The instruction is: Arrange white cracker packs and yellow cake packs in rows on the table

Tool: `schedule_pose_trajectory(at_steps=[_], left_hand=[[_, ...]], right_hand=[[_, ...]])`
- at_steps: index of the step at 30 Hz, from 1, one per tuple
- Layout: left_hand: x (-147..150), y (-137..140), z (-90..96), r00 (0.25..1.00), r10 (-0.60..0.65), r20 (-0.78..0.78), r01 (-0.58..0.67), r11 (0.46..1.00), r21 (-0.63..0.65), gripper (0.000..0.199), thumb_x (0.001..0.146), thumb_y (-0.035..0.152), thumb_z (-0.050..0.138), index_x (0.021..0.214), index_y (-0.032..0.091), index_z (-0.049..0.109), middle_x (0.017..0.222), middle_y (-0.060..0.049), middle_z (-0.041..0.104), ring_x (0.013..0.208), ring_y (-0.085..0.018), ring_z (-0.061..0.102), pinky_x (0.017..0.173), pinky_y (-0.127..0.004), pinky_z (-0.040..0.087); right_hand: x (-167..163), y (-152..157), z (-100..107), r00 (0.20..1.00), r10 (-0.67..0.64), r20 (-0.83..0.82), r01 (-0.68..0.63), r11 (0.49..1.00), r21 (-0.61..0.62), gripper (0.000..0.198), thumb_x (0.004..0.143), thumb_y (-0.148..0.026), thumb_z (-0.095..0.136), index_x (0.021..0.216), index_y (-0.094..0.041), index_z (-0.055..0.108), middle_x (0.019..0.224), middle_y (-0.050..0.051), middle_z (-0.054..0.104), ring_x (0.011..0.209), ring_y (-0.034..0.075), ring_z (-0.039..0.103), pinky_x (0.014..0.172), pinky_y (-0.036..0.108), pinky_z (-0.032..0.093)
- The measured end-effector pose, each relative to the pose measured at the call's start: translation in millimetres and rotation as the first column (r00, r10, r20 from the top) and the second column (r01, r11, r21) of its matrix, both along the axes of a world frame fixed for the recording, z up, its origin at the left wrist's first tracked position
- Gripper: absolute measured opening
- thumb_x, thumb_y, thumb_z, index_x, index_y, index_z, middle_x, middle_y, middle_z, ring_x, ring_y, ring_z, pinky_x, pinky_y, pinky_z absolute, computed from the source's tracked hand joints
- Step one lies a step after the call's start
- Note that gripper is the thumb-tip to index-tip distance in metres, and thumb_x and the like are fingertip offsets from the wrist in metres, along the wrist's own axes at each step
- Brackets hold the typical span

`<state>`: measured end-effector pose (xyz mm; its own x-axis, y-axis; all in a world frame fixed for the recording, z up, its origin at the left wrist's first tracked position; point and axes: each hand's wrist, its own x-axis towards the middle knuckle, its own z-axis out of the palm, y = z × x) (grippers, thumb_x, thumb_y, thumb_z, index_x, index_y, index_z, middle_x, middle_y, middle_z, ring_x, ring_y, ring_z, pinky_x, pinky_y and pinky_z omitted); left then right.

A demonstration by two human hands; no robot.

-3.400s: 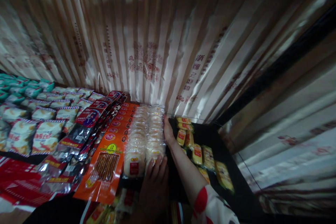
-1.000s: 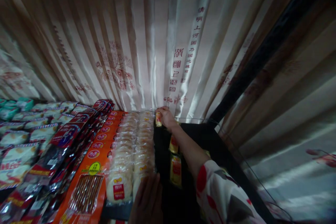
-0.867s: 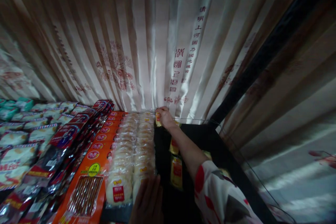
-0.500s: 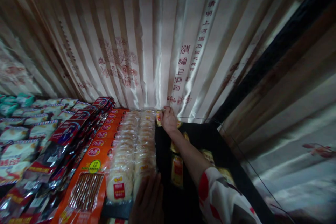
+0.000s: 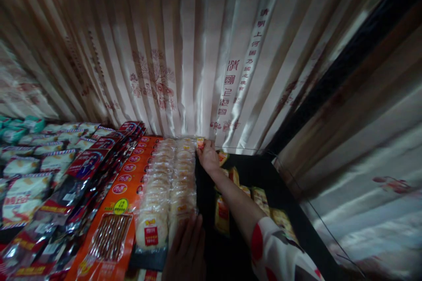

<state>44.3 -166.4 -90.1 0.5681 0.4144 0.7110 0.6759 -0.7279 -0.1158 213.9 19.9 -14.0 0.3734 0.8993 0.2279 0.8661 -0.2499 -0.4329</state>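
Note:
My right hand (image 5: 208,158) reaches to the back of the black tabletop (image 5: 260,167), by the curtain. Its fingers are closed on a small yellow-and-red snack packet (image 5: 200,142), at the far end of the rows of wrapped rice crackers (image 5: 183,175). In the near foreground my left hand (image 5: 187,248) lies with fingers stretched out at the front end of the right-hand cracker row. Its palm is dark and partly cut off by the lower edge. Several loose yellow packets (image 5: 222,213) lie beneath and beside my right forearm.
Left of the crackers run overlapping orange snack-stick packs (image 5: 128,180), dark red packets (image 5: 87,164) and white packets (image 5: 54,162). Teal packets (image 5: 33,124) sit at the far left. A pleated curtain (image 5: 198,52) closes the back, with a dark post (image 5: 316,79) and thin cord at right.
My right hand has drawn slightly nearer and left with the packet, close against the end of the cracker row. My left hand has stayed almost in place. The view has shifted slightly.

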Motion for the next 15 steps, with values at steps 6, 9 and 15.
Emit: schedule_pose_trajectory(at_steps=[6, 9, 15], left_hand=[[-0.4, -1.2, 6.1, 1.000, -0.015, 0.024, 0.015, 1.000, -0.018, 0.034, 0.084, 0.023, 0.039, 0.106, 0.013, 0.063, 0.132, -0.010, 0.050, 0.133, -0.023, 0.030, 0.115, -0.041, 0.013], [-1.5, -2.3, 9.0, 1.000, -0.019, 0.023, 0.020, 0.999, -0.044, 0.035, 0.084, 0.024, 0.038, 0.107, 0.013, 0.062, 0.135, -0.010, 0.048, 0.133, -0.023, 0.031, 0.115, -0.040, 0.014], [-4.7, -6.4, 12.7, 0.998, -0.027, -0.059, 0.020, 0.994, -0.106, 0.037, 0.086, 0.027, 0.036, 0.113, 0.012, 0.058, 0.139, -0.012, 0.042, 0.132, -0.023, 0.032, 0.115, -0.040, 0.011]], right_hand=[[3.0, -8.5, 9.8, 0.998, 0.013, 0.061, -0.016, 0.999, 0.048, 0.026, 0.083, -0.029, 0.052, 0.104, -0.015, 0.052, 0.112, 0.018, 0.054, 0.104, 0.029, 0.051, 0.087, 0.042, 0.041], [10.2, -30.8, 13.6, 0.999, 0.028, 0.045, -0.035, 0.984, 0.175, 0.026, 0.082, -0.028, 0.051, 0.105, -0.016, 0.055, 0.114, 0.015, 0.054, 0.106, 0.028, 0.049, 0.092, 0.041, 0.039], [22.8, -89.4, 7.4, 0.994, 0.053, -0.093, -0.016, 0.933, 0.359, 0.025, 0.083, -0.029, 0.044, 0.100, -0.019, 0.060, 0.113, 0.011, 0.057, 0.109, 0.024, 0.049, 0.095, 0.040, 0.040]])
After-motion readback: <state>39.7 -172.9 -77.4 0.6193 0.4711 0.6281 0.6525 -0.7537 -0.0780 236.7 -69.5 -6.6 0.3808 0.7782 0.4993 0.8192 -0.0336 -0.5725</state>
